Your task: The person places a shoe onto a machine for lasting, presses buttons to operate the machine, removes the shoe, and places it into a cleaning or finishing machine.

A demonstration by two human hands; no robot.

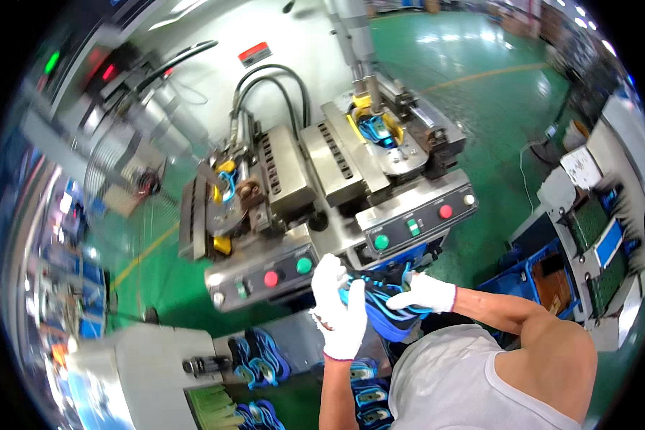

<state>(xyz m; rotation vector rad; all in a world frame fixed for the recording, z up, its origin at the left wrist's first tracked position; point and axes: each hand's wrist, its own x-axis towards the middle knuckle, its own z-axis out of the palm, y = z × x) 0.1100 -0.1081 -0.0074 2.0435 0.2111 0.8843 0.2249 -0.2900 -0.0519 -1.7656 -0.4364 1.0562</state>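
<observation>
A black and blue shoe [393,324] with light-blue trim is held in front of me, near the machine's front edge. My right hand [424,294], in a white glove, grips its right side. My left hand [342,312], also gloved, is upright at the shoe's left side, with thumb and fingers apart; its palm side is partly hidden. Just beyond the hands stands a two-station machine [283,168]. In its right station sits a blue shoe piece [375,130] between yellow pads. Something light blue [228,186] shows in the left station, partly covered by metal parts.
Two slanted control panels with green and red buttons, a left panel [254,283] and a right panel [426,218], face me. Several blue-and-black shoes [264,355] lie at the lower left, with more shoes [373,398] near my left forearm. A blue bin [512,276] stands at right.
</observation>
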